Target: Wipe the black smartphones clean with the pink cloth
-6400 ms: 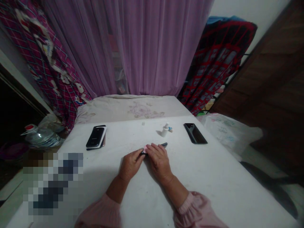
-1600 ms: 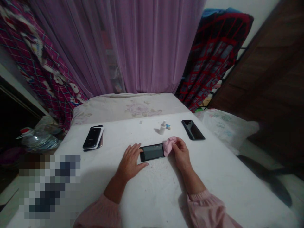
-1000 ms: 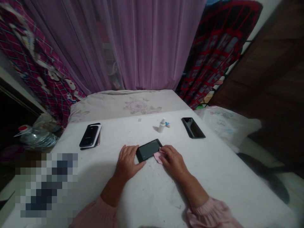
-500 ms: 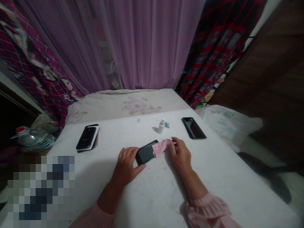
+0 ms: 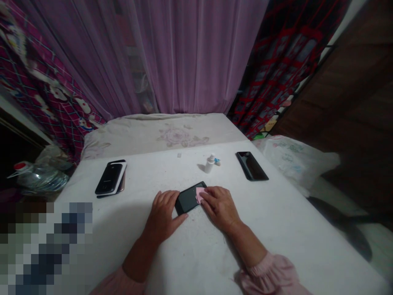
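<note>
A dark smartphone [image 5: 186, 200] lies tilted at an angle on the white-covered surface. My left hand [image 5: 163, 215] grips its left end, with the thumb along the near edge and the fingers at the far edge. On the phone's right part rests a pink cloth [image 5: 200, 195], pinched under the fingers of my right hand [image 5: 220, 207]. That hand hides most of the cloth and the phone's right end. Just beyond the phone stands a small white bottle [image 5: 209, 164], upright, with a small blue-and-white item [image 5: 217, 161] beside it.
Several phones [image 5: 111, 178] lie stacked at the left. Another dark, glossy phone [image 5: 252, 166] lies at the right. A tiny square piece [image 5: 179, 155] is toward the back. Beyond the left edge is a large clear bottle [image 5: 39, 178]; beyond the right, a plastic bag [image 5: 294, 159].
My right hand has moved left onto the phone, and its fingers now press the pink cloth there, covering more of it. The left hand keeps its hold.
</note>
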### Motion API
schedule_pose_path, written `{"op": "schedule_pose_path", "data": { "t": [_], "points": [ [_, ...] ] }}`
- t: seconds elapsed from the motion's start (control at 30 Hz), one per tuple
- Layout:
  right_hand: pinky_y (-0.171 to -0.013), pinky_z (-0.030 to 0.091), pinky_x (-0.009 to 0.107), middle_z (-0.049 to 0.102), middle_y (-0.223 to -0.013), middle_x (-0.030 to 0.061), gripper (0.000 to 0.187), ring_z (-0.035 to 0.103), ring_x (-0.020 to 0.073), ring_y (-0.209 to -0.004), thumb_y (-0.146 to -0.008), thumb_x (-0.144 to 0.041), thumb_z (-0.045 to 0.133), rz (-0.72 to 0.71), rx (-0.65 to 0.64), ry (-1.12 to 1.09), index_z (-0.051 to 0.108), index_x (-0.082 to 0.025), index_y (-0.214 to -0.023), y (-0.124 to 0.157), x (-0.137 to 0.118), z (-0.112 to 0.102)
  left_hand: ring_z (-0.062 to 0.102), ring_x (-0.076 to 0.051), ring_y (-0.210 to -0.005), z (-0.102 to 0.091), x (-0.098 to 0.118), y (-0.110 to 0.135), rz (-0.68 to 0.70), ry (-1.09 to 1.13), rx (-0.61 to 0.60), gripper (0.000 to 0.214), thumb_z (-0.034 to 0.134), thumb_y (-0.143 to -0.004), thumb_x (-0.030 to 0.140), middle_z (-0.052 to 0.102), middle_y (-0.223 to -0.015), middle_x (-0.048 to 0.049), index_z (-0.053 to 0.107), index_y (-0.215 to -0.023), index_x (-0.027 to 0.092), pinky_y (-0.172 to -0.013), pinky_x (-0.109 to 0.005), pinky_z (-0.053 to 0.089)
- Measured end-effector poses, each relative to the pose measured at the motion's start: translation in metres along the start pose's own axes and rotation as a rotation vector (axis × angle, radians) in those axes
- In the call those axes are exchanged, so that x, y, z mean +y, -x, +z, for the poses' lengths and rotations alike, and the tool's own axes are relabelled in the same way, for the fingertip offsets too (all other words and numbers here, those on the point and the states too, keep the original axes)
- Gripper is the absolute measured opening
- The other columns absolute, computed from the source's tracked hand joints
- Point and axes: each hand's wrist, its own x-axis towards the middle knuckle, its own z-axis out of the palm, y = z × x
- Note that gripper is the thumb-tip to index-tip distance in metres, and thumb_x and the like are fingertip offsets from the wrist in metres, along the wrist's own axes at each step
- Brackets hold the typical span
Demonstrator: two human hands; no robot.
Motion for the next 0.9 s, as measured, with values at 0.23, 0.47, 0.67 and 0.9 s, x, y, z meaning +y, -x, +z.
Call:
{"op": "schedule_pose_path", "data": {
  "t": [0.23,0.47,0.67,0.9],
  "points": [
    [-0.067,0.041,0.033,0.067,-0.085,0.0062,0.019,0.056,0.0210,-0.077,-0.092,-0.027,0.056,0.068,0.099,0.052,0.072,-0.023,-0.102,-0.011,-0.020,0.022,0.054,-0.032,-0.122,0.002,-0.003,0.001,0.009,0.014,-0.005,0.055,0.062,-0.082,0.038,0.061,-0.129,-0.0144,0.049,-0.132,0.019,-0.110,-0.055,0.033],
    [-0.087,0.042,0.037,0.068,-0.120,0.0060,0.027,0.055,0.0247,-0.109,-0.094,-0.023,0.051,0.105,0.075,0.122,0.068,-0.022,-0.115,-0.003,-0.004,0.023,0.049,-0.031,-0.128,0.009,-0.014,0.005,0.032,0.007,-0.016,0.059,0.058,-0.084,0.035,0.057,-0.135,-0.0140,0.044,-0.139,0.019,-0.112,-0.056,0.031],
    [-0.103,0.033,0.047,0.055,-0.140,0.0081,0.041,0.044,0.0306,-0.129,-0.093,-0.029,0.051,0.089,-0.064,0.117,0.057,-0.017,-0.131,-0.002,-0.035,0.026,0.054,-0.030,-0.124,0.011,-0.016,0.004,-0.024,0.082,0.023,0.077,0.062,-0.081,0.034,0.060,-0.131,-0.0149,0.026,-0.148,0.017,-0.111,-0.056,0.033],
    [-0.109,0.026,0.048,0.053,-0.143,0.0077,0.043,0.042,0.0285,-0.133,-0.094,-0.033,0.050,0.053,-0.117,0.062,0.054,-0.020,-0.135,-0.010,-0.060,0.036,0.053,-0.029,-0.125,0.011,-0.016,0.003,-0.048,0.129,0.020,0.086,0.062,-0.082,0.033,0.060,-0.131,-0.0135,0.013,-0.152,0.019,-0.112,-0.055,0.030]
  ]
}}
